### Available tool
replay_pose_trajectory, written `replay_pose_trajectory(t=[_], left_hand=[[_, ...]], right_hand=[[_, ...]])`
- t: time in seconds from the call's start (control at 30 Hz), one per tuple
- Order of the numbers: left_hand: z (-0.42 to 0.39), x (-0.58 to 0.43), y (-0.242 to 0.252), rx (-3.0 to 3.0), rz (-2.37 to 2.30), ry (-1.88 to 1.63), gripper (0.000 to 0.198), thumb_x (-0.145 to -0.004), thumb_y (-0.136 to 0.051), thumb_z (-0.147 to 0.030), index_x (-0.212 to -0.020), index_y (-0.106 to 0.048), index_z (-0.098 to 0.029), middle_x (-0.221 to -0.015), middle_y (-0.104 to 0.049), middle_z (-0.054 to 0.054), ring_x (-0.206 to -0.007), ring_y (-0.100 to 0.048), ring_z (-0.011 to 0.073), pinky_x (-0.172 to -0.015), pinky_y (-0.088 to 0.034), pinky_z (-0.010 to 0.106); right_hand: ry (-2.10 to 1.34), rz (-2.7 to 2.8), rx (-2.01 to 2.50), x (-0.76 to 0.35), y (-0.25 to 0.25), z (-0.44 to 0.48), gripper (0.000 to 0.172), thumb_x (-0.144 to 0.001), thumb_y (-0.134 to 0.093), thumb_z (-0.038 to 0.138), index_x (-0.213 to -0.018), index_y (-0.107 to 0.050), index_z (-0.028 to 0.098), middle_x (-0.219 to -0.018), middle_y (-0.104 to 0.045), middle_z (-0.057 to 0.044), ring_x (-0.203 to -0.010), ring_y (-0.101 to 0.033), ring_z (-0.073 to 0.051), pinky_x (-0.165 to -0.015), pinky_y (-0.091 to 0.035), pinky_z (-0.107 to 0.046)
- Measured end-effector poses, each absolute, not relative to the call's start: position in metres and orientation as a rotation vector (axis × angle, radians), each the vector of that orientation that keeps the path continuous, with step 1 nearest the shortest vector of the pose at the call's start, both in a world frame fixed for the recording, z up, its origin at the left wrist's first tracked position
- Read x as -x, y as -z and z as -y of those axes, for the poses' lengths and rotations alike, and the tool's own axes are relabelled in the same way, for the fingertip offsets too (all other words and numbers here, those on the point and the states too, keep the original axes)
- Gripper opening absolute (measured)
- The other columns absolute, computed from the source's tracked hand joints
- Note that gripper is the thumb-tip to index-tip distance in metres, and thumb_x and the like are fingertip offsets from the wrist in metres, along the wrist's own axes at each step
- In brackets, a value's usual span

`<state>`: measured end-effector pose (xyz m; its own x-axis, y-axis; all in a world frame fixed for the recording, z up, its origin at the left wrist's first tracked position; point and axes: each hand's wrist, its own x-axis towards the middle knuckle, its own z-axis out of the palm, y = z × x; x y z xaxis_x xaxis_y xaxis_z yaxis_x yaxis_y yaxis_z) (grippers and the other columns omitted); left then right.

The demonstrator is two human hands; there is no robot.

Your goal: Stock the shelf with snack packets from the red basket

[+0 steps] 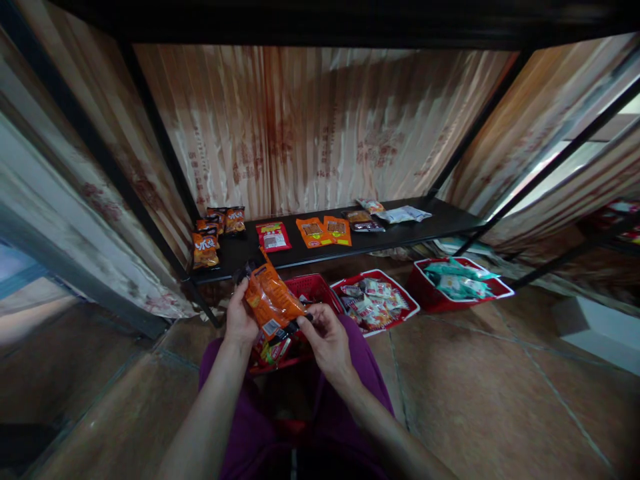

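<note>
Both hands hold an orange snack bag (274, 300) with black ends, its barcode side turned up, over a red basket (310, 283). My left hand (241, 317) is closed on the bag's left edge. At the bag's lower right corner, my right hand (325, 340) pinches the black end between thumb and fingers. More snack packets lie inside the basket beneath, partly hidden by the bag and my hands. Just beyond, several similar orange-and-black snack bags (206, 248) rest at the left end of the black shelf (240, 260).
Along the shelf lie a red packet (273, 237), two orange packets (324, 231), a brown packet (363, 221) and a white packet (404, 214). To the right stand a basket of white packets (373, 300) and a basket of green packets (460, 278). Black uprights (160, 140) frame the shelf.
</note>
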<state>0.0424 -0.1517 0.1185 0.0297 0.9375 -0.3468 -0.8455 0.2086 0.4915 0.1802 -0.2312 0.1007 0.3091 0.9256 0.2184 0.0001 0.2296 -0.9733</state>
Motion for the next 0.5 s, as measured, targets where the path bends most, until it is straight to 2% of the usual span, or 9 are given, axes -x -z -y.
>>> replay_pose_trajectory(t=[0.1, 0.17, 0.2, 0.27, 0.33, 0.43, 0.5], left_hand=[[0.151, -0.043, -0.118, -0.171, -0.683, -1.396, 0.016, -0.075, -0.061, -0.025, -0.088, -0.065, -0.016, -0.077, -0.071, 0.002, -0.071, -0.067, 0.0158, -0.078, -0.050, 0.031], [0.150, -0.043, -0.117, -0.180, -0.688, -1.425, 0.014, -0.075, -0.063, -0.024, -0.086, -0.065, -0.017, -0.076, -0.071, 0.001, -0.070, -0.067, 0.0153, -0.076, -0.050, 0.030], [0.150, -0.044, -0.116, -0.187, -0.691, -1.442, 0.013, -0.074, -0.064, -0.023, -0.085, -0.064, -0.017, -0.075, -0.070, 0.001, -0.069, -0.066, 0.0147, -0.075, -0.050, 0.029], [0.150, -0.045, -0.115, -0.207, -0.694, -1.482, 0.012, -0.072, -0.066, -0.022, -0.084, -0.064, -0.017, -0.074, -0.070, 0.000, -0.067, -0.066, 0.0132, -0.073, -0.050, 0.027], [0.150, -0.046, -0.116, -0.235, -0.696, -1.510, 0.015, -0.069, -0.069, -0.020, -0.083, -0.064, -0.017, -0.075, -0.070, -0.001, -0.066, -0.065, 0.0120, -0.072, -0.049, 0.026], [0.153, -0.049, -0.118, -0.289, -0.707, -1.514, 0.024, -0.066, -0.073, -0.020, -0.088, -0.063, -0.018, -0.081, -0.070, -0.001, -0.071, -0.066, 0.0130, -0.075, -0.049, 0.028], [0.156, -0.051, -0.121, -0.321, -0.722, -1.498, 0.029, -0.065, -0.074, -0.021, -0.092, -0.062, -0.019, -0.086, -0.071, 0.000, -0.075, -0.066, 0.0138, -0.077, -0.049, 0.029]], right_hand=[[-0.781, 1.118, 1.216, -0.184, -0.094, 0.230, 0.017, -0.078, -0.061, 0.036, -0.080, -0.052, 0.021, -0.066, -0.052, 0.004, -0.058, -0.051, -0.011, -0.056, -0.045, -0.024], [-0.633, 1.212, 1.304, -0.187, -0.092, 0.228, 0.018, -0.080, -0.058, 0.033, -0.093, -0.054, 0.021, -0.081, -0.060, -0.001, -0.073, -0.058, -0.016, -0.066, -0.050, -0.030], [-0.515, 1.283, 1.345, -0.189, -0.091, 0.227, 0.024, -0.081, -0.058, 0.031, -0.103, -0.055, 0.022, -0.093, -0.062, -0.005, -0.085, -0.060, -0.019, -0.076, -0.051, -0.035], [-0.242, 1.462, 1.384, -0.192, -0.092, 0.226, 0.039, -0.082, -0.057, 0.025, -0.120, -0.051, 0.024, -0.121, -0.056, -0.010, -0.112, -0.052, -0.025, -0.095, -0.044, -0.045], [-0.032, 1.657, 1.347, -0.193, -0.093, 0.225, 0.048, -0.084, -0.051, 0.015, -0.130, -0.047, 0.027, -0.138, -0.045, -0.009, -0.130, -0.037, -0.027, -0.105, -0.034, -0.049], [0.071, 1.895, 1.266, -0.191, -0.093, 0.223, 0.063, -0.082, -0.038, 0.002, -0.139, -0.037, 0.030, -0.148, -0.034, -0.003, -0.140, -0.019, -0.025, -0.108, -0.032, -0.049], [0.061, 1.988, 1.254, -0.188, -0.091, 0.221, 0.072, -0.079, -0.033, -0.003, -0.142, -0.029, 0.031, -0.149, -0.032, -0.002, -0.141, -0.016, -0.023, -0.108, -0.033, -0.048]])
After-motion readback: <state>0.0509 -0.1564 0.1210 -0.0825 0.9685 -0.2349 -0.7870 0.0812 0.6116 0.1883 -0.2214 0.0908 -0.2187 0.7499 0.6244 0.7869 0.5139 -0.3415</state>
